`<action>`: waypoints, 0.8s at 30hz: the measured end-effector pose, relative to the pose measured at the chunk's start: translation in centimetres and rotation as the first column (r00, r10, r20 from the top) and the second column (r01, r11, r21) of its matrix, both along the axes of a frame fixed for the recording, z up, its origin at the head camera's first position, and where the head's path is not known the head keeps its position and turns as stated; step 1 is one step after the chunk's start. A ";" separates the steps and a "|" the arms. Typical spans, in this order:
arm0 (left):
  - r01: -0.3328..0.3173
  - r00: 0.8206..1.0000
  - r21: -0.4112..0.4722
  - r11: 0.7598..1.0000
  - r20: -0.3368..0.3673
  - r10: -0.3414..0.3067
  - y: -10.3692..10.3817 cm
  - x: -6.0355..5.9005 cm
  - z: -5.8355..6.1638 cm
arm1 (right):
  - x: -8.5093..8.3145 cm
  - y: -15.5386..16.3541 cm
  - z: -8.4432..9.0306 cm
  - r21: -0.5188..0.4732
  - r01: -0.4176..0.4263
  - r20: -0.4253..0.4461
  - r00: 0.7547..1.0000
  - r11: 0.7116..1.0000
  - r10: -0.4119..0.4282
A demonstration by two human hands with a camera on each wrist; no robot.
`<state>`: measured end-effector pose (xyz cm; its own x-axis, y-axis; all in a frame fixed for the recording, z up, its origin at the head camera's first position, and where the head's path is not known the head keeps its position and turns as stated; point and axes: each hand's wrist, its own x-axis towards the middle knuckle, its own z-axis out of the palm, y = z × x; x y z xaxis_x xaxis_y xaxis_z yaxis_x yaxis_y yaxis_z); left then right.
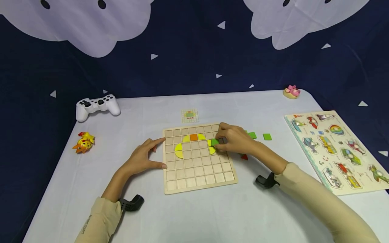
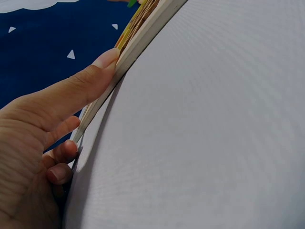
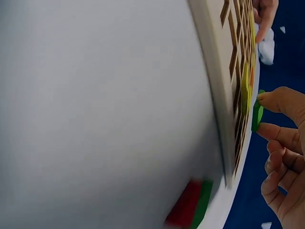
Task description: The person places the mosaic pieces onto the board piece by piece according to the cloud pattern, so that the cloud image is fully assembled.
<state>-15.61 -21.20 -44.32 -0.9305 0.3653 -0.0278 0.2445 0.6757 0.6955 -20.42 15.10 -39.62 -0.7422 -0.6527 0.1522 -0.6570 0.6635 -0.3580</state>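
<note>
Right grip [image 1: 232, 140] pinches a green tile [image 1: 214, 142] between thumb and fingertips [image 3: 274, 131], holding it tilted over the right side of the board [image 1: 197, 184], just beside a yellow piece [image 1: 211, 150] in the grid. From the right wrist view the tile [image 3: 257, 113] stands on edge, close above the cells; whether it touches the board cannot be told. The other fingers of that hand are curled in below.

Left grip [image 1: 143, 160] is spread and holds nothing: its straight thumb [image 2: 81, 86] and forefinger lie against the board's left edge [image 2: 143, 36], the palm flat on the worktop [image 1: 212, 216].

On the board sit an orange square [image 1: 193, 137] flanked by yellow quarter-rounds [image 1: 201, 136], and a yellow half-round [image 1: 179, 150] further left (most cells are bare wood). Right of the board, on the worktop, lie two more green tiles [image 1: 267, 136] and a red piece [image 1: 244, 157], partly hidden by the right wrist.

Behind the board lies a small pattern card [image 1: 190, 115]. A white game controller [image 1: 96, 105] rests at the far left, a yellow and orange toy [image 1: 84, 142] near it, a pink toy [image 1: 292, 91] at the far right corner, and a vehicle puzzle [image 1: 334, 148] along the right edge. A dark blue cloth with white triangles [image 1: 194, 60] hangs behind.
</note>
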 end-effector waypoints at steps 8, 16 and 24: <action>0.002 1.000 0.000 1.000 -0.004 -0.002 0.0 -0.1 0.1 | -0.2 -3.1 0.2 0.027 -0.092 -0.031 0.995 0.995 0.093; 0.003 1.000 0.005 1.000 -0.009 -0.003 -0.1 -0.2 0.1 | -0.3 -5.8 0.2 0.083 -0.150 -0.078 0.985 0.985 0.156; 0.003 1.000 0.000 1.000 -0.001 -0.003 -0.2 -0.2 -0.1 | -0.7 -7.8 -0.5 0.131 -0.198 -0.121 0.969 0.971 0.214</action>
<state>-15.78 -21.40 -44.44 -0.9292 0.3685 -0.0270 0.2475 0.6748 0.6953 -21.15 7.28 -40.10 -0.5679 -0.8086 0.1538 -0.8204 0.5407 -0.1862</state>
